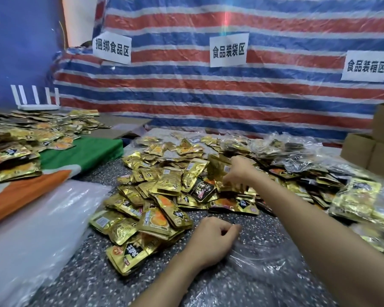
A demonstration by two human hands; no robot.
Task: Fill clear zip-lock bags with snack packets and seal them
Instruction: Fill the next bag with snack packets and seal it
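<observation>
Bearing a heap of snack packets [164, 196] at the middle of the table [87, 273]. Laying an empty bag [257, 271] flat just before that heap, at the near edge. Carrying a second pile [20, 147] to the left, over a cloth [82, 151], with a router [36, 100] behind it. Piling plastic sheets [42, 229] near left, filled bags [297, 156] right of the heap, boxes [377, 140] farther right. Hanging three signs [227, 50] on the tarp [208, 103] behind.
</observation>
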